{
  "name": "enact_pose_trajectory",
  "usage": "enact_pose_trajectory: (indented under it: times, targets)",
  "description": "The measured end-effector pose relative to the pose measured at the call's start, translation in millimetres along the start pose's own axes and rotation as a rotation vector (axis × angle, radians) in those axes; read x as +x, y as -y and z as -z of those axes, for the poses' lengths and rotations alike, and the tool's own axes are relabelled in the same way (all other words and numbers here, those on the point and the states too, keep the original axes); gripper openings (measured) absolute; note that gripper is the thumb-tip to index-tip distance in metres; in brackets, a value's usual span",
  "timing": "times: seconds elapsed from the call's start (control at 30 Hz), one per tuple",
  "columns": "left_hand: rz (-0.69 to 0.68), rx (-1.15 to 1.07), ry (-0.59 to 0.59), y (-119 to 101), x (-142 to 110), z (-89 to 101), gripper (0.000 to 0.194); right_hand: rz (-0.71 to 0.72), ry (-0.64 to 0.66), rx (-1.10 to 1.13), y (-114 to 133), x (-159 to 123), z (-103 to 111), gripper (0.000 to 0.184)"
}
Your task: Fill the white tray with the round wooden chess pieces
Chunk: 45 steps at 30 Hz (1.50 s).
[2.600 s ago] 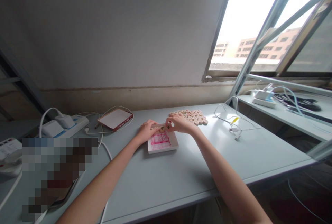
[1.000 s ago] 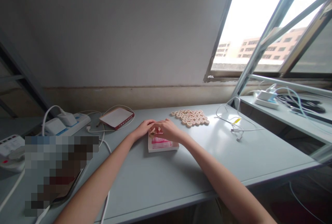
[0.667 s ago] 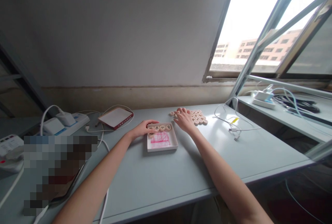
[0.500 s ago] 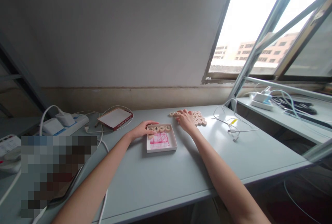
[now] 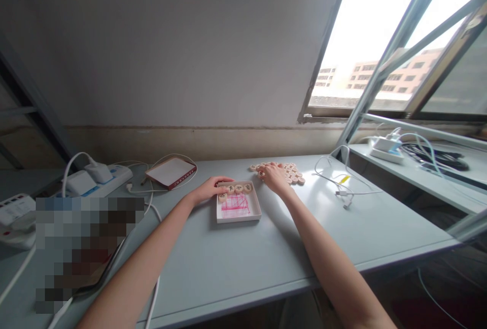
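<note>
Desk (image 5: 228, 263): slick-looking, so a dropped disc could skid. Disc pile (image 5: 292, 172), at 2 o'clock from the white box (image 5: 239, 220): a clumsy pluck might scatter neighbours. Box may slide if the left hand (image 5: 206, 191), holding its 10 o'clock corner, eases off. Right hand (image 5: 274, 175) is on the pile's 8 o'clock side; can't tell if it's gripping. Boxed discs (image 5: 239, 188), mostly along the 12 o'clock wall, could shift if bumped.

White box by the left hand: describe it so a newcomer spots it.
On the gray desk, find the left hand. It rests at the far-left corner of a shallow white box. Unlike the red-sided box further left, it shows pink lines and round pieces inside.
</note>
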<state>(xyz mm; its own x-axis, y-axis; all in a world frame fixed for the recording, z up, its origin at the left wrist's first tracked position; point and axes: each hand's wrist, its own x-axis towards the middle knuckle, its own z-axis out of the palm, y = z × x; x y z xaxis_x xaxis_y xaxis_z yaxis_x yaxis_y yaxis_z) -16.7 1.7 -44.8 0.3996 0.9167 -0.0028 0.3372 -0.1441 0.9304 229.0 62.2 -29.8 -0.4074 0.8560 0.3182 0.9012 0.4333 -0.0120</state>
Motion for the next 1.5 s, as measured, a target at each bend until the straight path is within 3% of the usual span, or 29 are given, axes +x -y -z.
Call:
enact_pose_trajectory:
  times: [0.17, 0.3, 0.4, 0.53, 0.7, 0.8, 1.0, 1.2, 1.27, 1.33, 1.43, 1.5]
  targets:
    - [-0.017, -0.014, 0.006, 1.2, 0.5, 1.0, 0.048, 0.11, -0.042, 0.265, 13.2, 1.0, 16.8, 0.017]
    - [-0.044, 0.003, -0.013, -1.4, 0.0, 1.0, 0.046, 0.382, 0.186, 0.57, 34.5, 0.1, 26.5, 0.021]
    - [-0.048, 0.016, -0.037, -4.8, -0.5, 0.4, 0.047, 0.509, 0.278, 0.601, 48.7, -2.4, 28.5, 0.022]
    - [-0.047, -0.003, -0.038, -8.1, -0.7, -0.3, 0.045, 0.589, 0.245, 0.537, 58.3, -5.6, 24.6, 0.022]
    - [-0.075, -0.021, -0.001, -9.4, 0.4, -1.6, 0.041, 0.49, 0.181, 0.479, 60.4, -4.8, 9.1, 0.03]
    - [-0.076, 0.032, -0.021, -8.5, 0.9, -2.6, 0.04, 0.48, 0.188, 0.454, 60.2, -3.2, 4.7, 0.018]
    - [-0.036, 0.086, -0.074, -5.4, 0.1, -3.9, 0.049, 0.514, 0.177, 0.405, 59.2, -4.3, 15.2, 0.005]
    - [-0.045, 0.113, -0.081, -1.6, 1.5, -5.4, 0.05, 0.503, 0.2, 0.48, 54.4, -3.3, 19.5, 0.004]
    - [-0.047, 0.12, -0.073, -1.9, 1.5, -6.1, 0.051, 0.457, 0.172, 0.498, 48.9, -0.6, 17.3, 0.009]
    - [-0.04, 0.122, -0.068, -3.2, 0.9, -6.8, 0.053, 0.359, 0.058, 0.447, 40.0, 1.9, 11.6, 0.016]
    - [-0.041, 0.132, -0.07, -6.0, -0.7, -7.4, 0.053, 0.181, -0.121, 0.231, 21.6, 2.6, -4.1, 0.032]
    - [-0.042, 0.143, -0.064, -7.7, -1.6, -7.6, 0.051, 0.127, -0.112, 0.104, 9.9, 1.3, -16.6, 0.04]
